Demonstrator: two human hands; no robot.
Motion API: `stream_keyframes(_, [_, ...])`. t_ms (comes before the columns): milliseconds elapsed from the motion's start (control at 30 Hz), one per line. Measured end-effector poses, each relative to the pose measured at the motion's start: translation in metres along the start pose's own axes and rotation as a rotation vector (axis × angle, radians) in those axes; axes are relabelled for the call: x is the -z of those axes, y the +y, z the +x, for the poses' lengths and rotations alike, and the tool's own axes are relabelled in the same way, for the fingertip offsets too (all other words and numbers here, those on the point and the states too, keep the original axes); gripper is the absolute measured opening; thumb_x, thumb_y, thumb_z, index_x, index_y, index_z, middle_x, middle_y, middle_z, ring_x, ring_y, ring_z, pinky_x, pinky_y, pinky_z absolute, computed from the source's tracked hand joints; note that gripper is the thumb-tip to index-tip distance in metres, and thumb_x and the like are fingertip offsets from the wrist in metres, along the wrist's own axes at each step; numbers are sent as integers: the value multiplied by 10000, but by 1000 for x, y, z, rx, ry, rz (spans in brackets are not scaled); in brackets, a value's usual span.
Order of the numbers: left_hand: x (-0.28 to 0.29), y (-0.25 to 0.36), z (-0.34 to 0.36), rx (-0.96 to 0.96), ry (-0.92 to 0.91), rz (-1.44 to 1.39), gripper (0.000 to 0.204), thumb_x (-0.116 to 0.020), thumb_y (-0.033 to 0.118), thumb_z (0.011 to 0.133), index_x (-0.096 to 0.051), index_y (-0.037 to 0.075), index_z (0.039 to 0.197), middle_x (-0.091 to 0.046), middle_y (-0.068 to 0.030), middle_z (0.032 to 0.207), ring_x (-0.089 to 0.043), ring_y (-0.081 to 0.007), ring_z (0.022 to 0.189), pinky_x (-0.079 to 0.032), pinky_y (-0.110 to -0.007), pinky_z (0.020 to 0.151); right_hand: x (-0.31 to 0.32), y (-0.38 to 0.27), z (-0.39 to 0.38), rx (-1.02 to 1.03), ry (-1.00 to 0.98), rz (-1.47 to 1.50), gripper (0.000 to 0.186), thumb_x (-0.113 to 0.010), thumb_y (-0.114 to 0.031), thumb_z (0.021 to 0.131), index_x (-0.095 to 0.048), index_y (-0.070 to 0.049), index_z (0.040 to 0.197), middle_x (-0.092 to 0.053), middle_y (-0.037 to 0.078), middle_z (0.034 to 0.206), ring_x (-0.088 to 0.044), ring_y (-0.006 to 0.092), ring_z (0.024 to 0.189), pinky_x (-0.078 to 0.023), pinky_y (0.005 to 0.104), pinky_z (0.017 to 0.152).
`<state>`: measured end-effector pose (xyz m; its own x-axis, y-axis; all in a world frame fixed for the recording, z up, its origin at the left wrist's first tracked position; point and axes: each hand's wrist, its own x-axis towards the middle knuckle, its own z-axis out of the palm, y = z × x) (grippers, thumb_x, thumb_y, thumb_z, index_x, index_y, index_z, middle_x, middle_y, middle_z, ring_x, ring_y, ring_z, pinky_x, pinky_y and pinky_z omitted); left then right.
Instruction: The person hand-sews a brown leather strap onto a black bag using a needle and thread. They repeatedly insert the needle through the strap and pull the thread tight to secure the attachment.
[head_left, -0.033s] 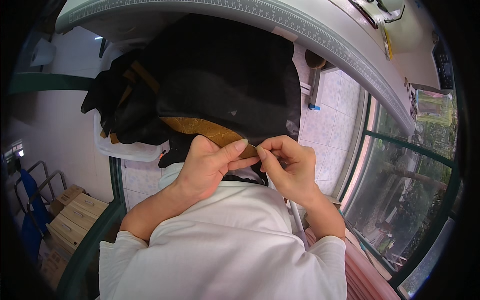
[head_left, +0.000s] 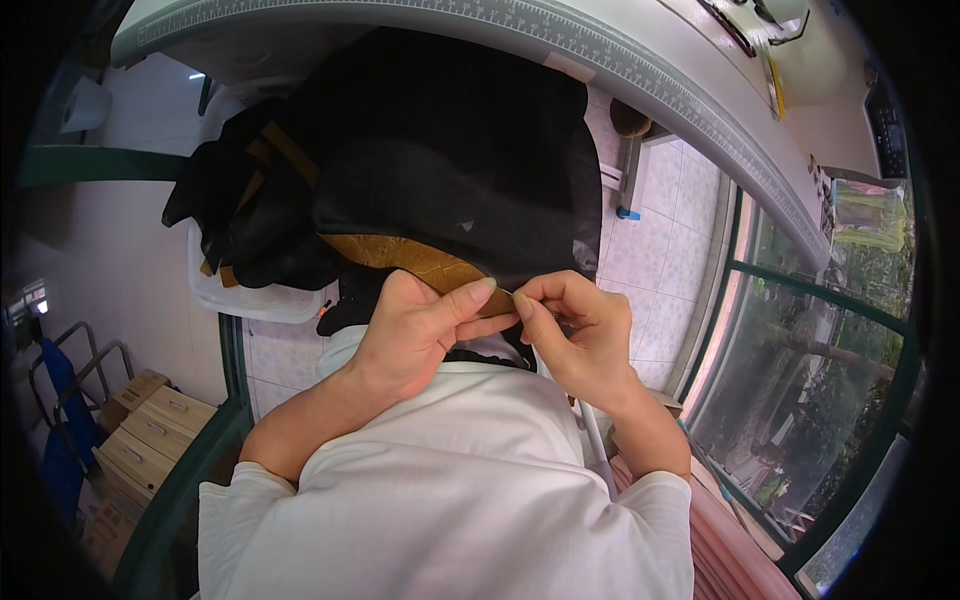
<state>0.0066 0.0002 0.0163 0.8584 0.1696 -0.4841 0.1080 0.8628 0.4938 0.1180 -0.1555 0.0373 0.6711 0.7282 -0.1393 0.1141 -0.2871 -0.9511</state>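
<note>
Black cloth (head_left: 440, 130) is spread over my lap and up to the desk edge, with a mustard-gold patterned band (head_left: 400, 255) along its lower part. My left hand (head_left: 420, 335) is closed on the band's edge, thumb on top and fingers beneath. Close against it, my right hand (head_left: 575, 340) pinches at that edge near its right end; a thin pale sliver shows at the fingertips, too small to make out.
A grey desk edge with a ruler scale (head_left: 680, 100) arches overhead. A white plastic tub (head_left: 245, 300) is under the cloth at left. Wooden drawers (head_left: 150, 440) and a blue trolley (head_left: 65, 400) stand lower left. A green-framed window (head_left: 800, 400) is at right.
</note>
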Motion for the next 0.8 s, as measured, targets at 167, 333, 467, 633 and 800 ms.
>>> stream_keyframes(167, [-3, 3, 0, 8, -1, -20, 274, -600, 60, 1003, -683, -123, 817, -705, -147, 860, -717, -199, 849, -609, -453, 924, 1, 0, 1, -28, -9, 4, 47, -663, -4, 920, -650, 40, 913, -636, 29, 642, -525, 22, 544, -392, 201, 477])
stream_keyframes(333, [4, 0, 0, -4, -40, -7, 259, -600, 56, 1001, -687, -132, 845, -708, -158, 882, -717, -201, 856, -608, -447, 927, -1, 0, 1, -20, -10, 10, 54, -669, -15, 926, -654, 36, 921, -645, 31, 659, -538, 27, 561, -402, 202, 487])
stream_keyframes(467, [4, 0, 0, -12, -41, -6, 258, -602, 53, 1000, -685, -136, 845, -707, -163, 885, -717, -201, 857, -610, -444, 924, -1, 2, 0, -20, -19, 18, 61, -672, -24, 934, -652, 33, 930, -648, 34, 665, -536, 29, 563, -401, 203, 490])
stream_keyframes(633, [4, 0, 0, -1, -35, 20, 220, -596, 50, 1003, -688, -116, 890, -708, -148, 925, -712, -204, 901, -603, -449, 933, -2, 4, 0, -32, -28, 24, 66, -667, -29, 947, -633, 28, 943, -643, 33, 668, -522, 29, 567, -394, 204, 491])
stream_keyframes(800, [12, -5, 1, 9, -51, 32, 166, -588, 47, 1006, -699, -76, 990, -711, -129, 1030, -704, -217, 980, -597, -432, 935, -3, 5, 0, 26, -56, -44, 139, -672, -36, 949, -567, 18, 1022, -646, 70, 685, -569, 82, 551, -428, 235, 498])
